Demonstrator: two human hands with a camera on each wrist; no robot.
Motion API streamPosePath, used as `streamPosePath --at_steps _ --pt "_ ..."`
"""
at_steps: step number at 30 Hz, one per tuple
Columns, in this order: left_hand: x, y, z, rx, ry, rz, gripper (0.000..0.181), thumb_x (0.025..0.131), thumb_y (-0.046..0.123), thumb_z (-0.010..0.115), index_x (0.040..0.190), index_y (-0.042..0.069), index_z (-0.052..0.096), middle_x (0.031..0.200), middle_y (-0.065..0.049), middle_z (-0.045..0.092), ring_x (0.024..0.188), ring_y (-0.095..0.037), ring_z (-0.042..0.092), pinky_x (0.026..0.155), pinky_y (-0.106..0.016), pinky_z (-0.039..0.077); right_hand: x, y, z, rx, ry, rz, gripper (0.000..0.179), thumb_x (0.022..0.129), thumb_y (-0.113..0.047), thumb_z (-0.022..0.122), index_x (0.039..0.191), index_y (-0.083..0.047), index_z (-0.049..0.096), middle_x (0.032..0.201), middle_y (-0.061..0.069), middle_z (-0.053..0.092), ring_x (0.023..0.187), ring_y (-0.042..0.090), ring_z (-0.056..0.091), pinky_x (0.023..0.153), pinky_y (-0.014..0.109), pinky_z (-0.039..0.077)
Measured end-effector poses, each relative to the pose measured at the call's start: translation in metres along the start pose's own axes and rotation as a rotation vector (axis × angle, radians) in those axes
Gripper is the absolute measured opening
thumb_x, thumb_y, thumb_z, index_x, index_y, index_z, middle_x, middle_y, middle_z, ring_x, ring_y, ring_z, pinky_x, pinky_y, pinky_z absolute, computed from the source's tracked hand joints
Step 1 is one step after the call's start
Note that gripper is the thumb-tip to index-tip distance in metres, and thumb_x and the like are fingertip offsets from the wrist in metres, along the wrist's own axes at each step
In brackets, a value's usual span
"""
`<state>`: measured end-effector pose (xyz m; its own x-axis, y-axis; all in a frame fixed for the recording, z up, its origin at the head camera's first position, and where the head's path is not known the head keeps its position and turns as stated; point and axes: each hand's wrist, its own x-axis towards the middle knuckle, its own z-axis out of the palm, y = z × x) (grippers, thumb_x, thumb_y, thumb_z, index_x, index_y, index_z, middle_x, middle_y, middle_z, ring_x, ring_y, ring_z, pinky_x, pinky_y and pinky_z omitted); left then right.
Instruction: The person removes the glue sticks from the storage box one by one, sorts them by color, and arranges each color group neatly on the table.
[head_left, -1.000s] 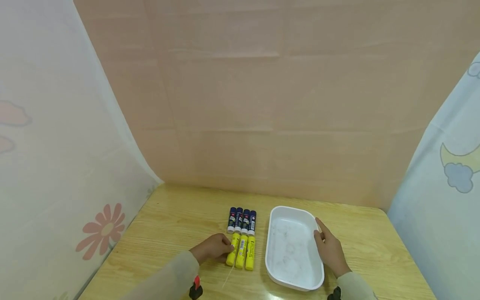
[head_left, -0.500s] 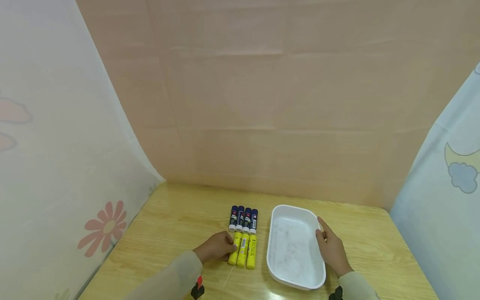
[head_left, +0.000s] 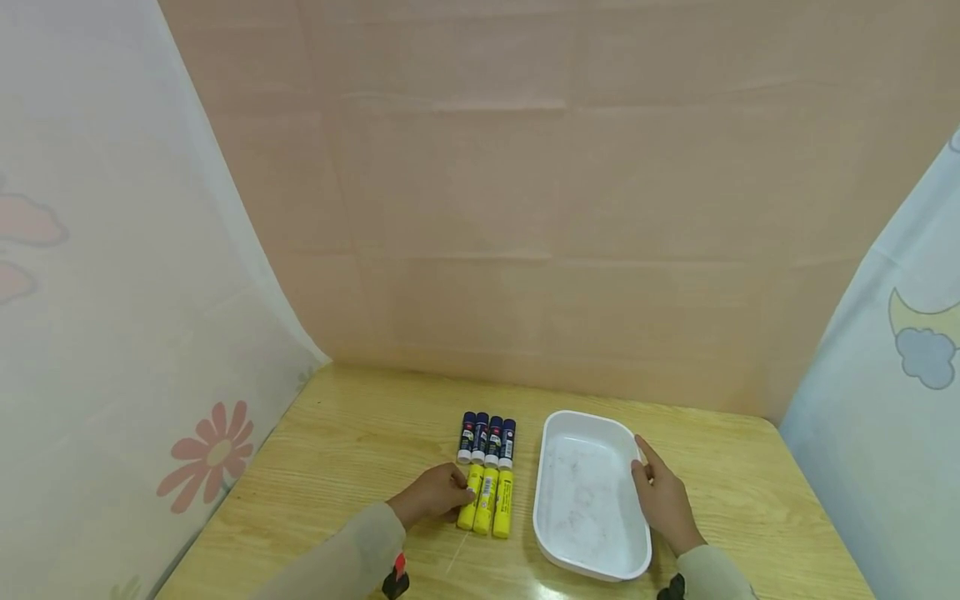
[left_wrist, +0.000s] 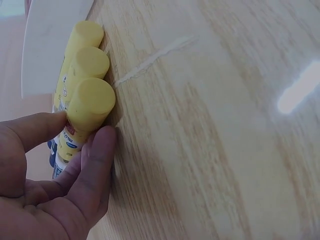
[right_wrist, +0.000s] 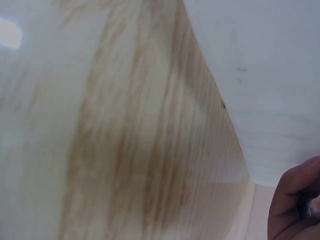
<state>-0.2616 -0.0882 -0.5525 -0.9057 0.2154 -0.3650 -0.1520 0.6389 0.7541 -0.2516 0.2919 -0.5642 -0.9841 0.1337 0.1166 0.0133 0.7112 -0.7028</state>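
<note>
Three yellow glue sticks lie side by side on the table. My left hand (head_left: 437, 492) pinches the leftmost yellow glue stick (left_wrist: 90, 105) between thumb and fingers, and that stick rests against the middle yellow glue stick (head_left: 486, 500). The rightmost yellow glue stick (head_left: 503, 503) lies at the row's end. Just beyond them is a row of several navy glue sticks (head_left: 481, 438) with white ends. My right hand (head_left: 664, 504) holds the right side of a white rectangular tray (head_left: 555, 560), thumb at the rim. In the right wrist view, curled fingers (right_wrist: 295, 195) show beside the tray's wall.
The wooden table (head_left: 360, 417) bears everything and ends at a tan cloth backdrop (head_left: 450, 250). Patterned white cloths hang at the left and right sides. A pale scratch-like mark (left_wrist: 155, 60) runs across the tabletop near the yellow sticks.
Since one second ago, the leftmost yellow glue stick has straightened slightly beside its neighbours under my left hand. The view has shifted a little. My right hand stays on the tray.
</note>
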Motion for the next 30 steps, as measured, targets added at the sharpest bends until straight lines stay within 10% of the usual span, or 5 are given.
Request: streamPosePath --at_steps 30 --pt "-0.008 0.001 -0.003 -0.103 0.002 0.016 0.027 0.090 0.019 0.071 0.105 0.001 0.057 0.089 -0.008 0.059 0.075 -0.019 0.062 0.065 -0.035 0.057 -0.003 0.001 0.000 0.014 0.026 -0.060 0.051 0.105 -0.027 0.040 0.150 -0.004 0.032 0.081 0.007 0.055 0.055 0.012 0.045 0.044 0.024 0.043"
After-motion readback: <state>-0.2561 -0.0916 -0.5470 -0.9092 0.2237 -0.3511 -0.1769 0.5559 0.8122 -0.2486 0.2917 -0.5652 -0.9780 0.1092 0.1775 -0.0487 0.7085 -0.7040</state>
